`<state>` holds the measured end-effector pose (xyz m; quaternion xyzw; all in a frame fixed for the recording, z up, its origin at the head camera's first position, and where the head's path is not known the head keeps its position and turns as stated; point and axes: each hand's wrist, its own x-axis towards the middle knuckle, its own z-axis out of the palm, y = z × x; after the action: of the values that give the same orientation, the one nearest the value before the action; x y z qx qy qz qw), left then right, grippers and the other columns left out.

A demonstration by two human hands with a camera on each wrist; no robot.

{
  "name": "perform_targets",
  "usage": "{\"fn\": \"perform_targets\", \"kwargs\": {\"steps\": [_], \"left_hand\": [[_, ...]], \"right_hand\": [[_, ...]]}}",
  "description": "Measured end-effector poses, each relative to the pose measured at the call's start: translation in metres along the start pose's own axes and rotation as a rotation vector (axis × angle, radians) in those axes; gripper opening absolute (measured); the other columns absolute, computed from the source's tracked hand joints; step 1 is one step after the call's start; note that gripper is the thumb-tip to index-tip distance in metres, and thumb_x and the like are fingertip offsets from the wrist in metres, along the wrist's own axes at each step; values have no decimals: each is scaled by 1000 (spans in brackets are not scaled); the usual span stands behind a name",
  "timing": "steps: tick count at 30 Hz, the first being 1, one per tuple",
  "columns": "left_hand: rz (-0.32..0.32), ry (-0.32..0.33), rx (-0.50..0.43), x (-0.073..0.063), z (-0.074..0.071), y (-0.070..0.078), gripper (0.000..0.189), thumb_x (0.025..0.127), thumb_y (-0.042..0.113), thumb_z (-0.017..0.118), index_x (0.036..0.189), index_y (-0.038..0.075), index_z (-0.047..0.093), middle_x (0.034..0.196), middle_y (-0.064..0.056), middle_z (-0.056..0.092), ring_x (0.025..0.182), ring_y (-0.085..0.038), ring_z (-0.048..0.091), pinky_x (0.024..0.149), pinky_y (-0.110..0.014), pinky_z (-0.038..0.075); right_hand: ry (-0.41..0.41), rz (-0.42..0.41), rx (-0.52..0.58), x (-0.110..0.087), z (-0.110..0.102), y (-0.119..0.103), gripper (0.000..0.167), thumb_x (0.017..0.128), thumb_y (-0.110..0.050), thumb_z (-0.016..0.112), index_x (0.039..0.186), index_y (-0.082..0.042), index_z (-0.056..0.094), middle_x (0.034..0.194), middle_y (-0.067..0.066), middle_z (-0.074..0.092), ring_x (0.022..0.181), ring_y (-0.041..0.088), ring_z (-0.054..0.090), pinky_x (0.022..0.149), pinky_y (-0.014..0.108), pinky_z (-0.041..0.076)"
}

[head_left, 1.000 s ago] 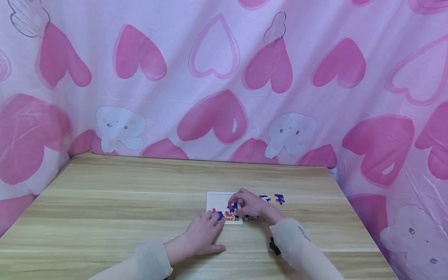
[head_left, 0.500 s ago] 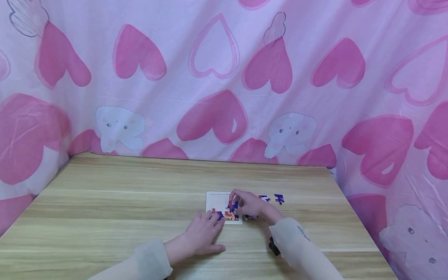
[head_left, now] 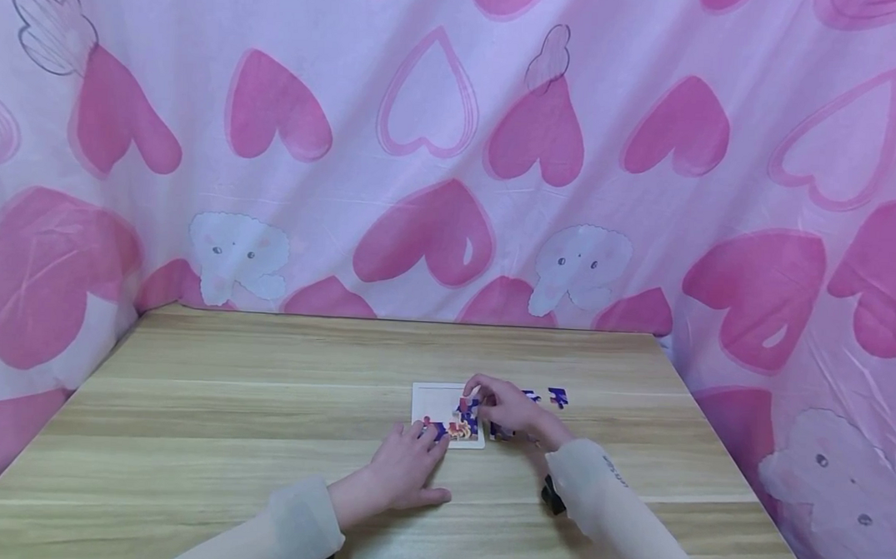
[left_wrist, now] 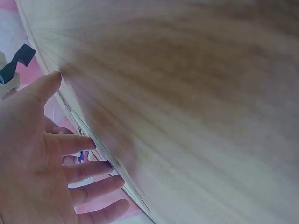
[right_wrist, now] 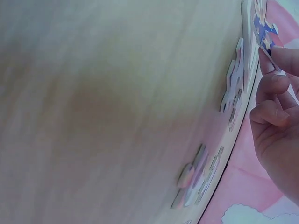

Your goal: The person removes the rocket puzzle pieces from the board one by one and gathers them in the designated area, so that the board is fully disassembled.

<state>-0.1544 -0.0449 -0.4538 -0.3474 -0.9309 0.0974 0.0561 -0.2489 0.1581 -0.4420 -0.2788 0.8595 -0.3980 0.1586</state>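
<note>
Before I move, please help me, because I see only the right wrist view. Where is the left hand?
Observer: The left hand has its fingers over the near left part of the white frame.
Operator: Does its thumb lie over the frame too?
Observer: No, it is spread apart, on the near side of the frame.
Operator: Which part of the frame has no puzzle pieces?
Observer: In the head view, its far left part is bare.
</note>
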Motion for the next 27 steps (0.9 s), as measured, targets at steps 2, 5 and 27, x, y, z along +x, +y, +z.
{"fn": "perform_targets", "kwargs": {"steps": [2, 5, 27], "left_hand": [[0, 6, 1, 0, 0, 0, 80, 74, 72, 38, 125, 13, 50, 118, -8, 49, 106, -27, 45, 79, -45, 41], [-2, 7, 0, 0, 1, -1, 80, 74, 72, 37, 126, 13, 50, 118, -8, 49, 106, -27, 45, 79, -45, 41], [-24, 54, -4, 10, 3, 2, 71, 75, 72, 36, 126, 25, 49, 110, -5, 51, 98, -24, 48, 67, -37, 41]], "right_hand": [[4, -6, 4, 0, 0, 1, 29, 79, 9, 53, 102, -9, 53, 88, 10, 56, 77, 20, 51, 68, 35, 43], [6, -14, -18, 4, 4, 15, 31, 79, 6, 55, 101, -15, 54, 87, 3, 56, 75, 16, 51, 68, 33, 43], [-6, -12, -88, 6, 5, 15, 33, 78, 4, 54, 98, -22, 55, 85, -2, 56, 72, 14, 51, 65, 31, 43]]}}
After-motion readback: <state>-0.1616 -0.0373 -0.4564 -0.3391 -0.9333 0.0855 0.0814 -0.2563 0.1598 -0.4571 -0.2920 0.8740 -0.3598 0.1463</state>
